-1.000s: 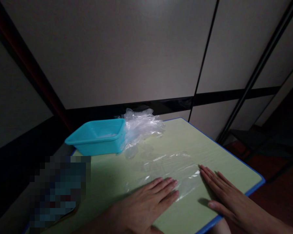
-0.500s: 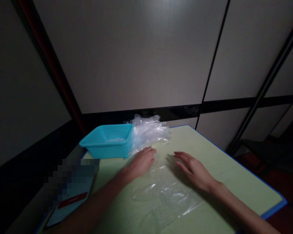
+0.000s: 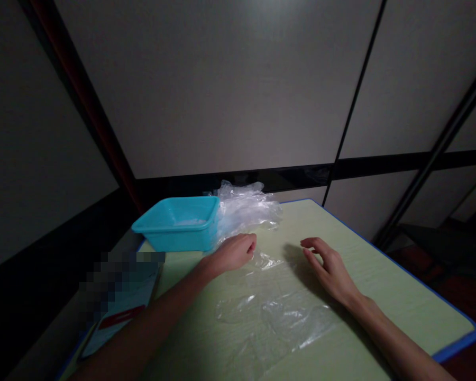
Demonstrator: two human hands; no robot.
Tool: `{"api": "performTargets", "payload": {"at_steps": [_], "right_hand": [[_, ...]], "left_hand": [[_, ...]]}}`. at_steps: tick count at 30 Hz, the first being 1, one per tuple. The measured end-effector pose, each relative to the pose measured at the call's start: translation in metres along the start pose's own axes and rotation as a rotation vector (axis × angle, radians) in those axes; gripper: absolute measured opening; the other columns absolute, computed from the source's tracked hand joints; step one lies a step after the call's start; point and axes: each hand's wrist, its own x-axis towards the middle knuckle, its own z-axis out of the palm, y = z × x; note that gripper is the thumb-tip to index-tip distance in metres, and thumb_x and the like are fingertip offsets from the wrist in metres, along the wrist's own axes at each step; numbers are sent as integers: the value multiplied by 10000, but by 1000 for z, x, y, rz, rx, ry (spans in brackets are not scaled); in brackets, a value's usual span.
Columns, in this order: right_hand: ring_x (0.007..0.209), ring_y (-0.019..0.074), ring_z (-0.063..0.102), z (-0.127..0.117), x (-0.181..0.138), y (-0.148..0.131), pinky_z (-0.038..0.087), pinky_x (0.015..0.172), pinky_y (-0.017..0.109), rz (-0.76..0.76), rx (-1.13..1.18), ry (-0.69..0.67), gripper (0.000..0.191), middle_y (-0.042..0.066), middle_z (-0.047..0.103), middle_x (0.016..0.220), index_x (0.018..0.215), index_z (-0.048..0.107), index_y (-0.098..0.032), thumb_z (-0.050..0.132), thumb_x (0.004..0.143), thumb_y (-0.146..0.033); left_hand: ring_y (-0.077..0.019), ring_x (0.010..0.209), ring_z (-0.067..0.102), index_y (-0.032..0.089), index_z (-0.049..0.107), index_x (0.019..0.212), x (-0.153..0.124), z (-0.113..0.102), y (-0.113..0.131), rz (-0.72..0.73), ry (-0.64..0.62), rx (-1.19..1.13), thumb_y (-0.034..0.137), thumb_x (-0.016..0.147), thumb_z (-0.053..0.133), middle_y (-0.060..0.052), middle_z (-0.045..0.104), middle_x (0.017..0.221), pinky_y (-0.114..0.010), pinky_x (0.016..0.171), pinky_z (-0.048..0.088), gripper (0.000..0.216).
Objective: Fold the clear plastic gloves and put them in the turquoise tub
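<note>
A clear disposable plastic glove (image 3: 289, 315) lies spread on the table in front of me, thin and wrinkled. My left hand (image 3: 236, 251) is closed at its far end, with a crinkled, shiny bit of the plastic showing by the fingers. The fingertips themselves are turned out of sight. To the right, my right hand (image 3: 327, 267) hovers just over the table, fingers loosely curved and apart, holding nothing. Beyond my left hand is a heap of similar clear plastic gloves (image 3: 248, 209), bunched against the side of a turquoise basin (image 3: 174, 241).
Something whitish lies inside the basin. A flat booklet-like item with a red patch (image 3: 121, 316) rests at the table's left edge, partly blurred out. The pale green table (image 3: 396, 307) has a blue rim. Cupboard panels (image 3: 241, 106) rise behind it.
My left hand's fingers have closed, and the plastic beside them is now bunched. My right hand has moved to the right, away from the left, and its fingers have curled more.
</note>
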Motion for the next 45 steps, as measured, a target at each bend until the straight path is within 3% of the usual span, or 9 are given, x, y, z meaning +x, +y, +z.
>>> {"api": "performTargets", "payload": {"at_steps": [9,15,18,22,25,28,33,41,45], "right_hand": [[848,201,554,0,-3,0,438,766,343,3,-17,-96,219,78,584,919,913,519,-187,337,885,-306],[783,198,563,1,-4,-1,438,720,338,12,-19,-173,231,66,601,858,895,539,-176,344,878,-298],[771,198,558,0,-3,0,430,716,337,53,44,-172,240,66,603,849,880,552,-170,359,873,-313],[764,197,554,2,6,-6,425,713,333,172,321,-149,249,50,597,796,816,564,-175,422,842,-378],[809,191,560,12,17,-23,424,764,340,339,702,-188,252,44,601,829,843,564,-189,509,787,-429],[949,193,545,27,24,-42,386,857,358,512,1025,-296,284,57,592,1033,930,553,-219,552,764,-450],[1067,198,503,54,19,-49,297,956,373,558,1290,-421,323,69,546,1176,955,568,-225,567,756,-480],[1038,176,533,53,19,-25,311,950,333,651,1410,-268,275,50,569,1151,915,577,-227,627,725,-419],[986,176,563,43,27,-8,371,908,319,685,1382,-95,251,23,617,1047,850,586,-235,667,678,-398]], "left_hand": [[-158,782,555,197,523,978,-35,-5,32,65,58,-42,64,745,409,-6,601,876,-230,668,365,292],[-162,732,549,185,566,819,-60,1,49,155,-21,-82,214,772,533,-2,579,793,-239,638,396,64],[-164,776,544,184,571,793,-70,5,56,150,-14,-117,263,802,528,-6,572,817,-258,691,418,90],[-197,1031,485,171,548,1040,-81,15,64,58,68,-106,230,840,452,-54,546,1096,-329,891,381,230],[-235,1234,320,94,356,1286,-87,24,70,20,23,-39,270,872,373,-122,341,1360,-373,1007,286,450],[-251,1294,188,48,256,1339,-91,32,72,19,-42,-6,342,887,324,-142,178,1420,-378,1040,245,543],[-250,1302,120,61,242,1349,-94,46,69,49,-29,25,374,883,331,-127,129,1421,-376,1051,232,568],[-255,1303,84,75,221,1359,-94,49,67,63,-32,66,368,884,333,-120,93,1424,-376,1058,209,569],[-247,1306,60,79,182,1370,-95,48,68,68,-38,69,362,889,319,-113,61,1428,-369,1063,194,574]]}}
